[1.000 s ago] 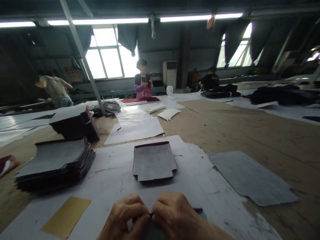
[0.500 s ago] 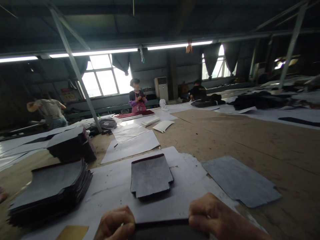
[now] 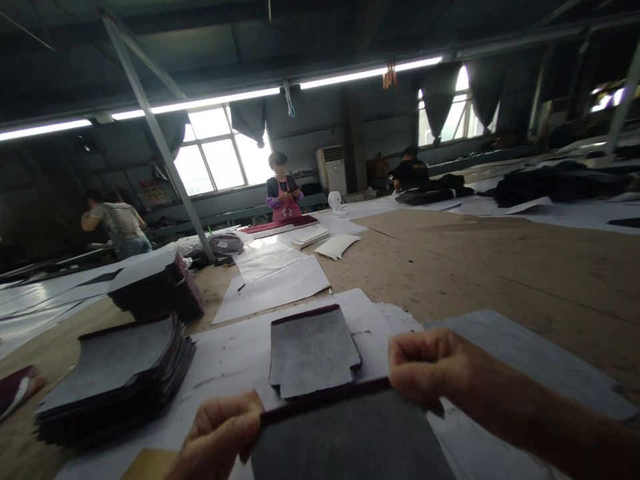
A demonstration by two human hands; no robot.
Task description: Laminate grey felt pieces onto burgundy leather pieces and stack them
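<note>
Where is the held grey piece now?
In the head view, the grey piece is at bottom centre, between the left hand and the right hand, below the notched panel.

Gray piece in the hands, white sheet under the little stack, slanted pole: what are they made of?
Gray piece: perhaps fabric or felt-like backing; its face looks dull and matte, with a dark red edge.
White sheet: probably paper, matte, since it lies thin and flat with a ragged edge.
Slanted pole: likely metal, maybe painted; it's slim, straight and pale gray.
</note>
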